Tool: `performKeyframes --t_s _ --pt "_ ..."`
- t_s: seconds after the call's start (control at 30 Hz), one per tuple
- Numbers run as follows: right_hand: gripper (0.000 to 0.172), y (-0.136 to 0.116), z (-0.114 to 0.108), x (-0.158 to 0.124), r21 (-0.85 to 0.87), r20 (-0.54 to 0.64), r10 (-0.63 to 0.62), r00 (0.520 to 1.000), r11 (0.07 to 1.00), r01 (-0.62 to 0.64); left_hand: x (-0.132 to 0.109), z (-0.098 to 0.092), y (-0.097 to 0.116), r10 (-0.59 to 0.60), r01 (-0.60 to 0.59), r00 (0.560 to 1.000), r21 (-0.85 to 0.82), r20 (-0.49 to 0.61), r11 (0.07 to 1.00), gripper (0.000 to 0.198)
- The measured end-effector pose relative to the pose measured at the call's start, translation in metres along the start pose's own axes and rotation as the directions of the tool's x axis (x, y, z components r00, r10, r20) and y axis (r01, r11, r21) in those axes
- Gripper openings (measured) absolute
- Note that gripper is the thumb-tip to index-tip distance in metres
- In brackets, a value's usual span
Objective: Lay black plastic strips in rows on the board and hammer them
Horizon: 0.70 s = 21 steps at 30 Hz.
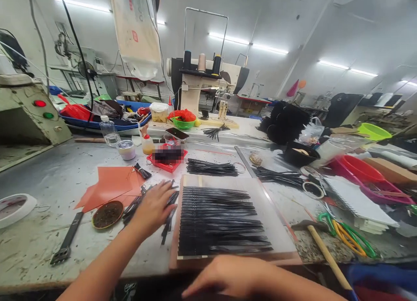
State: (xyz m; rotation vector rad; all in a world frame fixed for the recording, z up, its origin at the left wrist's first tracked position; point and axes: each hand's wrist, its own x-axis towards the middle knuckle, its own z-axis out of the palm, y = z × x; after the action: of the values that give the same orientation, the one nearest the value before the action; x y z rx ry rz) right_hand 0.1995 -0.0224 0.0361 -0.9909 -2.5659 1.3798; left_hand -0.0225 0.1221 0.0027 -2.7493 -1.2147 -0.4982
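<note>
Many loose black strips [133,210] lay on bench [32,253] under left hand [157,204], spread out; right hand [228,275] near pale board [276,231], grip unclear; step seemed strip-picking, next move called for fine pinch

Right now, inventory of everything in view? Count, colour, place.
Main things only.
board: one, pale, front middle
strips: many, black, board and bench
sheets: count unclear, orange, left of board
dish: one, brown-filled, beside sheets
strap: one, black, front left
tape roll: one, white, left edge
tray: one, red, left rear of board
phone: one, dark, behind tray
bottle: one, clear, back left
sewing machine: one nearby, white-and-black, centre
spools: three, two dark, one beige, atop sewing machine
bowl: one, green, by sewing machine
basins: count unclear, red/pink, right
paper: one stack, white, right
scissors: count unclear, green/orange handles, right
hammer: one, wooden handle, front right
left hand: one, bare, over strips left of board
right hand: one, bare, near board's front edge
</note>
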Motion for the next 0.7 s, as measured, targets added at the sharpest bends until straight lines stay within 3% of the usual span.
performKeyframes --t_s 0.03,0.1,0.17,0.27,0.33,0.4,0.47,0.5,0.53,0.6,0.7 --pt "0.038 0.001 -0.004 -0.006 0.045 -0.037 0.029 0.999 0.999 -0.028 0.016 0.008 0.009 0.032 -0.032 0.998 -0.018 0.045 0.999 0.041" --pt "0.039 0.007 -0.012 -0.016 0.038 -0.217 0.147 0.965 0.989 -0.142 0.043 0.021 0.024 0.091 -0.084 0.987 -0.055 0.133 0.995 0.043" --pt "0.058 0.017 -0.015 -0.025 -0.059 -0.409 0.291 0.865 0.937 -0.343 0.055 0.030 0.037 0.144 -0.126 0.967 -0.097 0.210 0.987 0.050" --pt "0.102 0.034 -0.015 -0.035 -0.189 -0.452 0.460 0.765 0.788 -0.586 0.041 0.027 0.053 0.248 -0.203 0.922 -0.176 0.298 0.963 0.065" --pt "0.112 0.045 -0.014 -0.040 -0.215 -0.425 0.558 0.713 0.703 -0.678 0.012 0.020 0.065 0.337 -0.265 0.883 -0.247 0.327 0.932 0.074" --pt "0.108 0.054 -0.014 -0.045 -0.215 -0.421 0.602 0.679 0.661 -0.719 -0.027 0.016 0.077 0.447 -0.317 0.842 -0.394 0.300 0.863 0.075" --pt "0.100 0.058 -0.017 -0.050 -0.204 -0.415 0.613 0.672 0.657 -0.726 -0.066 0.019 0.087 0.503 -0.317 0.843 -0.582 0.189 0.749 0.048" --pt "0.095 0.058 -0.018 -0.052 -0.197 -0.416 0.606 0.678 0.668 -0.718 -0.082 0.021 0.091 0.433 -0.267 0.896 -0.658 0.100 0.704 0.030" --pt "0.090 0.058 -0.019 -0.054 -0.191 -0.424 0.590 0.688 0.684 -0.704 -0.094 0.024 0.094 0.351 -0.208 0.935 -0.724 0.051 0.658 0.028" --pt "0.082 0.056 -0.019 -0.056 -0.180 -0.461 0.546 0.700 0.715 -0.676 -0.103 0.024 0.096 0.288 -0.183 0.957 -0.731 0.019 0.657 0.027" --pt "0.062 0.052 -0.018 -0.056 -0.164 -0.505 0.520 0.689 0.726 -0.668 -0.083 0.010 0.098 0.286 -0.223 0.958 -0.672 -0.017 0.707 0.022"
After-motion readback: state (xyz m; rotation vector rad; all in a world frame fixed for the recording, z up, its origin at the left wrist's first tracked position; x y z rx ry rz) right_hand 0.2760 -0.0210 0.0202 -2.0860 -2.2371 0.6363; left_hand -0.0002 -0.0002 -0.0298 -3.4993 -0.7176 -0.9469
